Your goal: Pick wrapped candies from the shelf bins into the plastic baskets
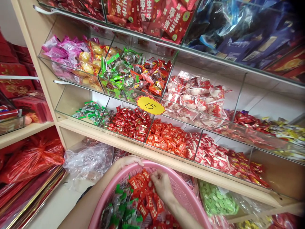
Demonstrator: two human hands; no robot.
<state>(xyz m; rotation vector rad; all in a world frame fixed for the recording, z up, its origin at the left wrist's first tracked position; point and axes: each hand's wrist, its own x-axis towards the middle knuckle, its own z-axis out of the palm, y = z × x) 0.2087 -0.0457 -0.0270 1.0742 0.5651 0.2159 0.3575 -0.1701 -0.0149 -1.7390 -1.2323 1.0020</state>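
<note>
A pink mesh basket stands at the bottom of the view, under the shelf edge. My left hand grips its far rim, with the forearm running along the basket's left side. Inside the basket, my right hand has its fingers curled closed at a cluster of red-wrapped candies; part of what it pinches is hidden by the fingers. Green-and-clear wrapped candies fill the left side of the basket.
Clear shelf bins hold orange-red candies, dark red candies, and pink-white candies. A yellow price tag reads 15. Crumpled clear plastic and a green candy bag lie below the shelf.
</note>
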